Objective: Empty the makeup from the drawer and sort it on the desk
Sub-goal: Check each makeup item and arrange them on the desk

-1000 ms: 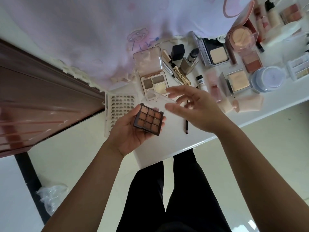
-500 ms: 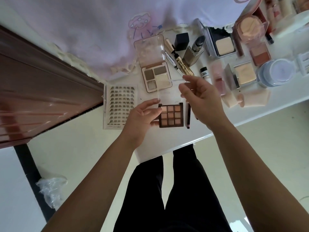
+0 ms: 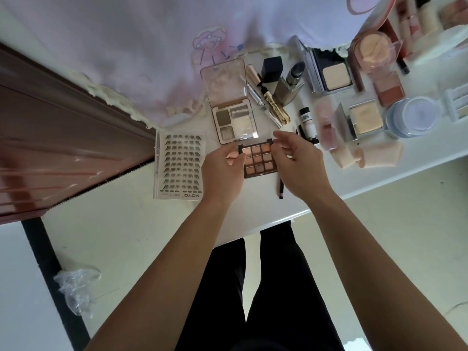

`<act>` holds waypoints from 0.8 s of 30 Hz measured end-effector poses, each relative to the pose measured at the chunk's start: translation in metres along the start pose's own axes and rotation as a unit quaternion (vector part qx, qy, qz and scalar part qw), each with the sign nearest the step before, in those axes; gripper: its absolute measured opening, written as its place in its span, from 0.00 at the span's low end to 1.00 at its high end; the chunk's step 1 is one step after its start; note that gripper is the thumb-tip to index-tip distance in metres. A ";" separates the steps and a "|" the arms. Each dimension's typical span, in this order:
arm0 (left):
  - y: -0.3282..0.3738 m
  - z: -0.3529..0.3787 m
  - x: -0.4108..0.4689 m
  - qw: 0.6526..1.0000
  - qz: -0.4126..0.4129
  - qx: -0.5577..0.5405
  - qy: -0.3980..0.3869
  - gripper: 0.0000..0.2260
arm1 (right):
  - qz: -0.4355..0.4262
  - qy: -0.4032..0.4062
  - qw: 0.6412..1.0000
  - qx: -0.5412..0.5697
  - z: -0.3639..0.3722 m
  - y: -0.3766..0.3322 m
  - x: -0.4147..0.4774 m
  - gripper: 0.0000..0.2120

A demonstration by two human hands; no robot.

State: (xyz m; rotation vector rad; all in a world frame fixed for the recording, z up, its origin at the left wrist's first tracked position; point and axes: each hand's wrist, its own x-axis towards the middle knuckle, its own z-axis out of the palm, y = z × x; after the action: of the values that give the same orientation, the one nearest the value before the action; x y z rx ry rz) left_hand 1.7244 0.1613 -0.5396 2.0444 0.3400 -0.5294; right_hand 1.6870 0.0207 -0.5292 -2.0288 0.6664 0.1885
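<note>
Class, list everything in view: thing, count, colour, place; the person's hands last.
brown nine-pan eyeshadow palette: 1, brown, desk front, between the hands
pink four-pan palette: 1, pink, open, behind it
white false-lash card: 1, white, left of it
dark pencil: 1, dark, beside right wrist
gold mascara tube: 1, gold, mid-desk
open powder compacts: 2, beige, right
pale blue round jar: 1, blue, far right
white desk: 1, white, beneath all
lilac cloth: 1, lilac, behind
left hand: 1, grips nine-pan palette's left edge
right hand: 1, pinches its far right corner

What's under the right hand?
A dark pencil on the white desk; only its near end shows. The right hand covers the rest and the nine-pan palette's right edge.
</note>
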 end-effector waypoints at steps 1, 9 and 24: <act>0.002 -0.002 -0.001 1.000 0.005 0.013 -0.014 0.15 | 0.003 -0.003 1.000 0.003 -0.001 -0.001 0.001 0.17; -0.001 -0.027 -0.006 0.998 0.032 0.021 0.039 0.16 | 0.008 0.045 0.999 0.024 0.001 -0.004 -0.001 0.15; -0.055 -0.099 -0.003 0.985 -0.079 -0.095 0.120 0.11 | 0.003 -0.105 0.994 0.020 0.062 -0.023 -0.036 0.14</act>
State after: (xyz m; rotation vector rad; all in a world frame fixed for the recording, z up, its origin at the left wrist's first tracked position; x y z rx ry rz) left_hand 1.7196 0.2746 -0.5353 1.9061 0.6753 -0.3317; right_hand 1.6777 0.0952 -0.5305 -1.9359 0.5394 0.3827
